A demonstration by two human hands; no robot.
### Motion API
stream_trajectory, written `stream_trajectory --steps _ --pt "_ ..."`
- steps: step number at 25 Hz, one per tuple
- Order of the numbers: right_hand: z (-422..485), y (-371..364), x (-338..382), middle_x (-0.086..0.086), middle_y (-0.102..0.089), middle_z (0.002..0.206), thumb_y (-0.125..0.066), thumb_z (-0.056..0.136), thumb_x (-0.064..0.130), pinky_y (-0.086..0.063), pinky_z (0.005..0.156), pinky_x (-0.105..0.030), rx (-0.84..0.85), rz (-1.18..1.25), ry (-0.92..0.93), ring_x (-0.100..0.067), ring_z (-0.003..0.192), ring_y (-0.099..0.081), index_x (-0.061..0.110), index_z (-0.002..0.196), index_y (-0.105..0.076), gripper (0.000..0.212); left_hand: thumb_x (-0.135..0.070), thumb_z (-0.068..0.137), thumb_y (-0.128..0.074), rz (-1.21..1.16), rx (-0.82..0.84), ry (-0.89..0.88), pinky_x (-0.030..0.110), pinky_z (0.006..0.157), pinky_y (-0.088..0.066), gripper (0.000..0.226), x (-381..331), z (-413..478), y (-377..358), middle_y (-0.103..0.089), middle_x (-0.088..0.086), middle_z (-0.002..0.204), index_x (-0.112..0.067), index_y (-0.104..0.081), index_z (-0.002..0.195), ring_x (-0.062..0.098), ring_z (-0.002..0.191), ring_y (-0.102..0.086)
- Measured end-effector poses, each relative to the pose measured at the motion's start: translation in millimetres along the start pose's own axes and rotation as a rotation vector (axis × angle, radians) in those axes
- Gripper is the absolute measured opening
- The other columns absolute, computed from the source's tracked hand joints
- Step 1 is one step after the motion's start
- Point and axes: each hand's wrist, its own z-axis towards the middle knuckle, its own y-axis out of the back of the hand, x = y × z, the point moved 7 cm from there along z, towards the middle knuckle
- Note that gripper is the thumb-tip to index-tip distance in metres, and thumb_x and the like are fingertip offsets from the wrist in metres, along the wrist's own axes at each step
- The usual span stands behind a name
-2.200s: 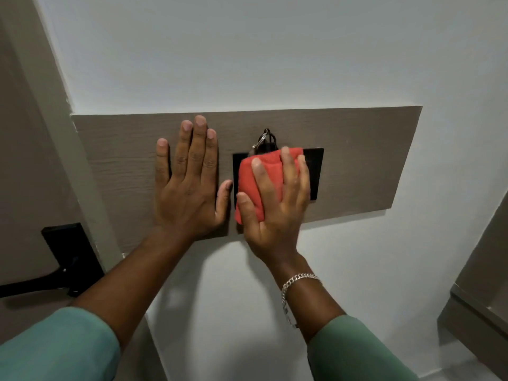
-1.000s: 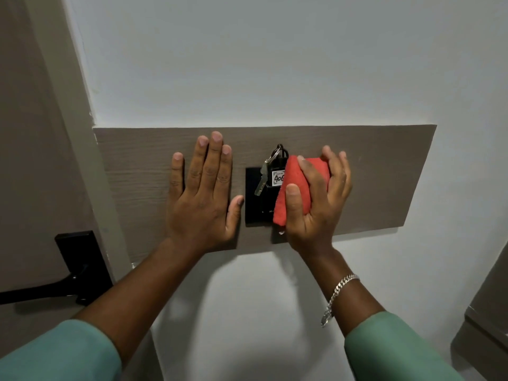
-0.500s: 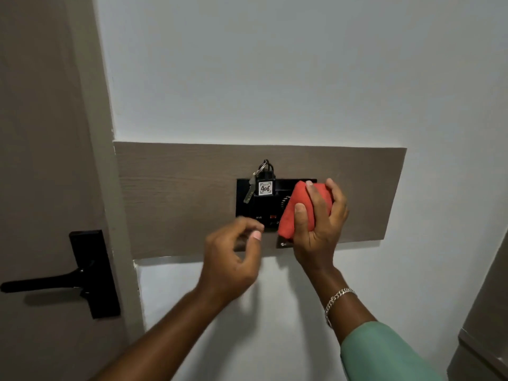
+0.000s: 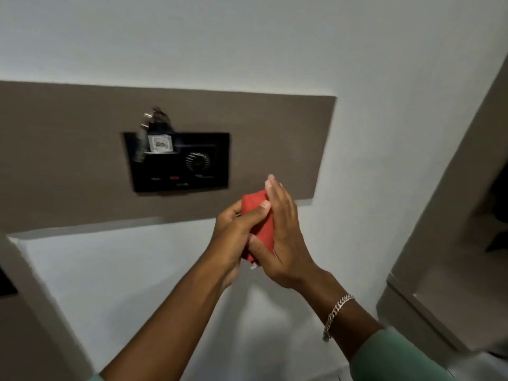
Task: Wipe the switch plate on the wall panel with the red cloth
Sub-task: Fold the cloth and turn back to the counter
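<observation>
White wall with a grey-brown wood-grain wall panel point(image 4: 68, 149) carrying a black rectangular switch plate point(image 4: 178, 163), uncovered. Lower right, clear of it, left hand point(image 4: 236, 232) and right hand point(image 4: 283, 237) clasp the folded red cloth point(image 4: 259, 218); wiping appears paused or finished.

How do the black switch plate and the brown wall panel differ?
The switch plate is black and glossy; the wall panel is matte grey-brown. The plate is small and sits within the much wider panel. The plate carries a dial, markings and hanging keys; the panel is otherwise plain. Both are flat rectangles.
</observation>
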Motion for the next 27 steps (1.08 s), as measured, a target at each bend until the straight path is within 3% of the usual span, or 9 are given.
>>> stream_trajectory --steps 2,4,8,10,13,17,22,25,27 --pt "-23.4 30.7 -37.9 0.005 -0.013 0.168 -0.057 0.089 0.056 -0.031 0.124 -0.049 0.056 0.098 -0.185 -0.015 0.155 -0.021 0.026 0.158 -0.003 0.093 -0.025 0.090 -0.066 -0.035 -0.063 0.044 0.037 0.069 -0.059 0.026 31.7 12.8 -31.6 -0.075 0.013 0.108 -0.013 -0.068 0.113 0.031 0.097 -0.072" --pt "-57.0 67.0 -86.7 0.015 -0.023 0.162 -0.062 0.081 0.061 -0.044 0.115 -0.040 -0.039 0.323 -0.522 -0.006 0.146 -0.036 0.041 0.155 -0.007 0.094 -0.026 0.091 -0.066 -0.032 -0.069 0.064 0.039 0.075 -0.061 0.022 67.5 25.7 -71.6 -0.075 0.010 0.106 -0.014 -0.069 0.109 0.027 0.095 -0.073" --pt "-143.5 131.7 -190.3 0.003 -0.066 0.128 -0.073 0.079 0.041 -0.063 0.089 -0.046 -0.203 0.556 -0.928 -0.019 0.110 -0.071 0.038 0.136 -0.050 0.062 -0.033 0.093 -0.062 0.113 -0.101 0.064 0.034 0.066 -0.061 0.007 153.4 50.8 -160.9 -0.073 -0.003 0.095 -0.027 -0.067 0.094 0.017 0.085 -0.071" --pt "-178.5 165.2 -239.5 0.002 -0.070 0.116 -0.076 0.084 0.029 -0.065 0.080 -0.042 -0.226 0.513 -1.009 -0.023 0.105 -0.072 0.034 0.130 -0.057 0.050 -0.032 0.093 -0.061 0.186 -0.077 0.124 0.042 0.080 -0.060 0.012 206.8 63.7 -207.3 -0.072 0.002 0.099 -0.023 -0.066 0.099 0.022 0.090 -0.068" --pt "-226.5 211.0 -313.5 0.007 -0.065 0.114 -0.067 0.094 0.013 -0.058 0.081 -0.016 -0.111 0.192 -1.088 -0.025 0.112 -0.065 0.022 0.134 -0.055 0.043 -0.029 0.092 -0.063 0.244 0.020 0.324 0.047 0.093 -0.056 0.029 295.9 77.0 -269.7 -0.068 0.010 0.114 -0.014 -0.062 0.116 0.028 0.103 -0.066" --pt "-283.1 251.7 -401.7 -0.009 -0.055 0.129 -0.061 0.096 0.011 -0.049 0.106 -0.047 0.042 -0.013 -1.270 -0.032 0.124 -0.056 0.011 0.135 -0.046 0.042 -0.031 0.097 -0.054 -0.048 0.208 0.650 0.051 0.096 -0.055 0.040 395.3 78.7 -334.8 -0.064 0.016 0.122 -0.012 -0.052 0.132 0.033 0.109 -0.064" --pt "-333.5 281.3 -473.0 -0.009 -0.054 0.126 -0.063 0.097 0.018 -0.048 0.102 -0.050 0.144 -0.105 -1.431 -0.031 0.115 -0.055 0.013 0.130 -0.046 0.038 -0.057 0.098 -0.032 -0.265 0.398 0.850 0.040 0.106 -0.044 0.064 465.5 74.9 -368.9 -0.059 0.004 0.133 -0.017 -0.036 0.148 0.024 0.126 -0.055" --pt "-339.0 280.0 -491.3 -0.006 -0.060 0.116 -0.068 0.093 0.018 -0.047 0.091 -0.043 0.147 -0.268 -1.383 -0.025 0.106 -0.055 0.015 0.123 -0.057 0.033 -0.044 0.100 -0.041 -0.187 0.399 0.838 0.039 0.113 -0.034 0.061 478.4 78.7 -364.1 -0.038 0.011 0.156 -0.013 -0.029 0.152 0.027 0.142 -0.037" --pt "-342.3 279.9 -493.4 -0.009 -0.064 0.117 -0.070 0.091 0.021 -0.051 0.092 -0.045 0.105 -0.361 -1.361 -0.027 0.105 -0.058 0.016 0.123 -0.059 0.034 -0.026 0.098 -0.053 0.134 0.424 0.695 0.035 0.113 -0.036 0.055 474.9 89.4 -350.4 -0.041 0.011 0.154 -0.014 -0.036 0.149 0.023 0.140 -0.041"
